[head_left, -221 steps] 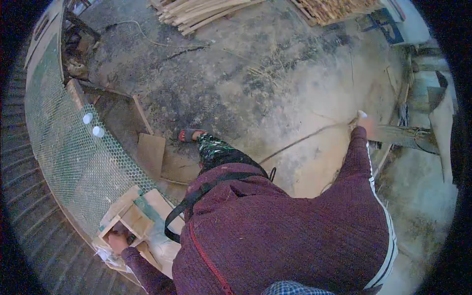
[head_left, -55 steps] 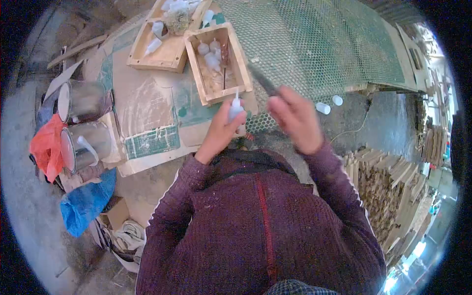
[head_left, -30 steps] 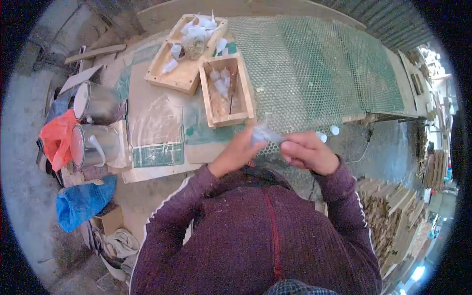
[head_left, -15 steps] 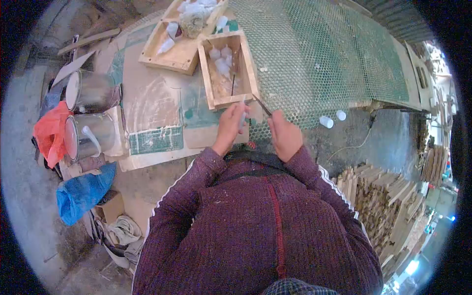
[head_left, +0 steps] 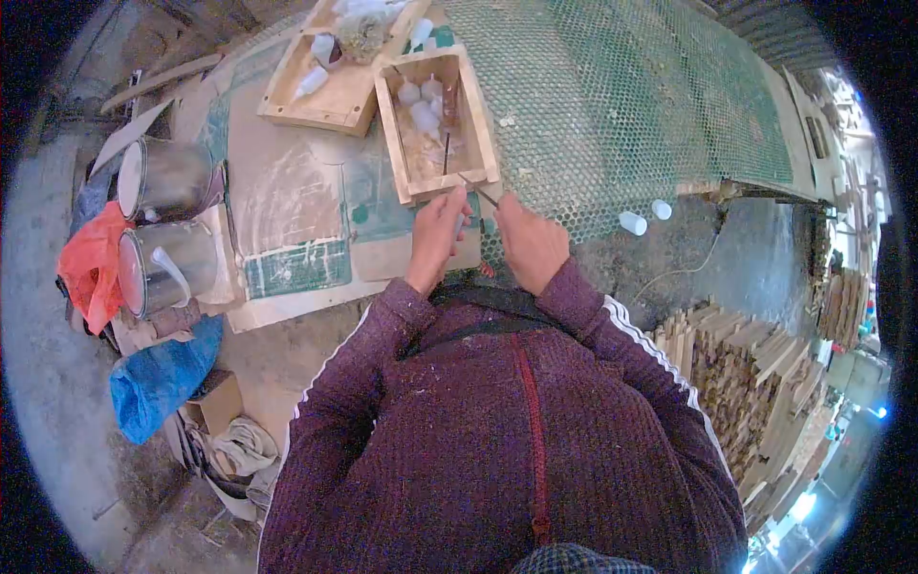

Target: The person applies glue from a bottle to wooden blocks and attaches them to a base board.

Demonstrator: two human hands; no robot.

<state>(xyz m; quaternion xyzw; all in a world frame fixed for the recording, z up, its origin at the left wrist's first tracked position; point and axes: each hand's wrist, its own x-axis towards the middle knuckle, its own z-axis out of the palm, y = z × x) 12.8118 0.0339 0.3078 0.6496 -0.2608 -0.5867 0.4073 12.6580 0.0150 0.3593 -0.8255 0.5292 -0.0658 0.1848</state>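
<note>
My left hand (head_left: 440,239) is closed around a small whitish object, mostly covered by the fingers. Close beside it, my right hand (head_left: 531,241) grips a thin dark tool (head_left: 487,196), whose tip points toward the left fingertips. Both hands are just in front of a narrow wooden box (head_left: 390,134). Inside the box lie several small white plastic bottles (head_left: 424,117) and a thin dark rod (head_left: 446,153) leaning near the front wall. A second wooden tray (head_left: 330,117) behind it holds white bottles and a crumpled clear bag.
Green mesh (head_left: 593,115) covers the table's right part. Two white cylinders (head_left: 632,223) are near its front edge. At left are two metal cans (head_left: 186,263), a red bag (head_left: 91,263) and a blue bag (head_left: 163,378). Stacked wood strips (head_left: 736,383) stand at right.
My right hand has moved slightly left, bringing the tool's tip nearer my left fingertips. The whole view has shifted a little, with the boxes now slightly higher and further left.
</note>
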